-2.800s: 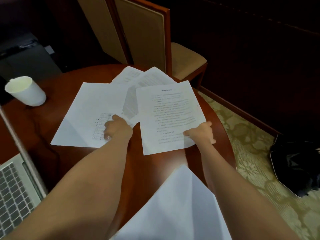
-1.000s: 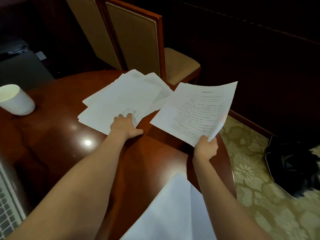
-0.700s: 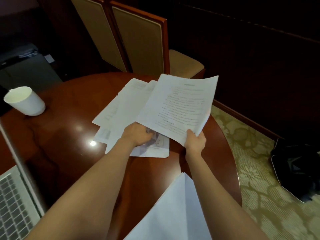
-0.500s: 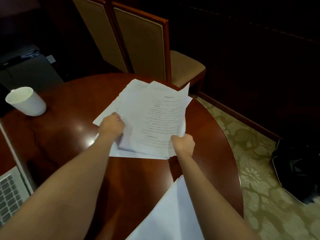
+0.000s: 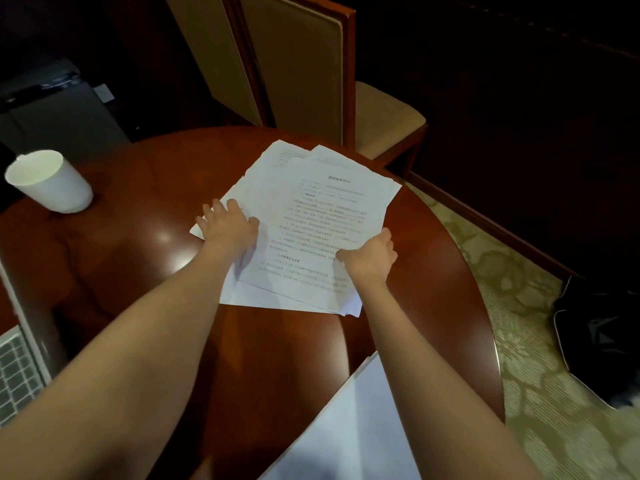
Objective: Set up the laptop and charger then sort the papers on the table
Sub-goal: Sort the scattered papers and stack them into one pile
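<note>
Dim, warm-toned. Lit from above: soft glare patch on table (image 5: pixel 166 237) left of papers (image 5: pixel 311 220), brightest in frame. Faint shadow under left hand (image 5: pixel 227 230). Near-black beyond chair (image 5: pixel 301 74). Wide-angle bending at edges, cup (image 5: pixel 48 181) leaning outward. Blurred near sheet (image 5: pixel 363 427) at bottom; print soft, unreadable.

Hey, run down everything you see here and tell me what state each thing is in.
papers: in a rough stack, flat on the table, edges uneven.
left hand: flat, fingers straight, pressing the papers' left side.
right hand: at the papers' right edge, thumb on top; grip unclear.
paper cup: upright.
laptop: open, keyboard showing.
chair: unoccupied, at the table's far side.
</note>
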`<state>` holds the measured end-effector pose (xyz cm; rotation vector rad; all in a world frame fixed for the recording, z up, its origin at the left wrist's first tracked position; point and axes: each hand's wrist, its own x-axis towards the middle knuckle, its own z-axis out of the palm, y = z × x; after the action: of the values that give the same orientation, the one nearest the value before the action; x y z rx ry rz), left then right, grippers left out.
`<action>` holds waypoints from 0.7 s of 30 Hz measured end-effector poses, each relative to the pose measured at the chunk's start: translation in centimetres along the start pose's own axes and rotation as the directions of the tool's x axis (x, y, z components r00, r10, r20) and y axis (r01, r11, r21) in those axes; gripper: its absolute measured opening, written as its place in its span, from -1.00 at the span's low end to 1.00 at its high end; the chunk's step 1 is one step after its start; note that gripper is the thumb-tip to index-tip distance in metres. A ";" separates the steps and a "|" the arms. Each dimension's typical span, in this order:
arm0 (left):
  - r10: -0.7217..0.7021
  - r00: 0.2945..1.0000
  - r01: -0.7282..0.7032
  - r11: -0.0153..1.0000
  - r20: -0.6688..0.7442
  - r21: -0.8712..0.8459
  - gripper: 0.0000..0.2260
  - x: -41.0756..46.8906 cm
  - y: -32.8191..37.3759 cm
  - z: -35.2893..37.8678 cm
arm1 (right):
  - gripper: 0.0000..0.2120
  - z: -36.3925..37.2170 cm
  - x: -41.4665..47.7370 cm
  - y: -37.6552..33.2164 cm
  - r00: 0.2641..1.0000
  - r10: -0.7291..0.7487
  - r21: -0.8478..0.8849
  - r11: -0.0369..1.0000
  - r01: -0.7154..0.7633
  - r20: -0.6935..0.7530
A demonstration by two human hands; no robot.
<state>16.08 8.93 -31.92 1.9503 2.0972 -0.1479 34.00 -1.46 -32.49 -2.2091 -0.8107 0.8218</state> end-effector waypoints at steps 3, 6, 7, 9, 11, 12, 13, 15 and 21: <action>0.021 0.997 -0.017 0.998 0.074 -0.059 -0.39 -1.0 -0.4 1.5 | -0.15 0.6 0.4 0.4 0.996 -0.074 -0.175 0.981 0.080 0.040; 0.038 0.999 -0.038 0.999 -0.009 -0.034 -0.38 -1.9 -0.2 1.8 | -0.20 0.8 1.5 0.2 0.997 -0.081 -0.103 0.991 0.082 0.021; 0.029 0.998 -0.032 0.998 -0.051 -0.057 -0.40 -1.8 -0.2 1.4 | -0.22 0.6 1.7 0.0 0.998 -0.062 -0.057 0.996 0.062 -0.004; 0.004 0.994 -0.019 0.990 -0.110 -0.137 -0.47 -1.3 -0.3 0.6 | -0.23 0.4 2.3 -0.5 0.999 -0.017 0.000 1.000 0.017 -0.046; -0.007 0.994 -0.008 0.991 -0.113 -0.132 -0.55 -0.5 -0.4 0.0 | -0.22 0.2 2.8 -0.7 0.997 0.018 -0.037 0.999 -0.020 -0.071; -0.012 0.994 -0.002 0.992 -0.112 -0.124 -0.56 -0.1 -0.5 -0.2 | -0.22 0.0 2.9 -0.7 0.997 0.027 -0.067 0.997 -0.033 -0.076; -0.030 0.994 0.016 0.992 -0.105 -0.128 -0.54 0.3 -0.6 -0.3 | -0.22 -0.1 2.9 -0.7 0.996 0.035 -0.087 0.995 -0.042 -0.079; -0.112 0.993 0.099 0.963 -0.039 -0.251 -0.45 1.1 -0.9 -0.5 | -0.22 -0.3 3.2 -0.8 0.996 0.059 -0.094 0.993 -0.066 -0.070; -0.039 0.975 0.129 0.903 0.220 -0.411 -0.58 2.0 -1.0 -0.9 | -0.29 -0.9 4.4 -2.1 0.983 0.185 0.193 0.963 -0.185 0.021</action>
<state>14.85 11.00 -31.74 1.5203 1.8859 0.0808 36.65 2.68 -31.85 -2.1301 -0.5056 0.9520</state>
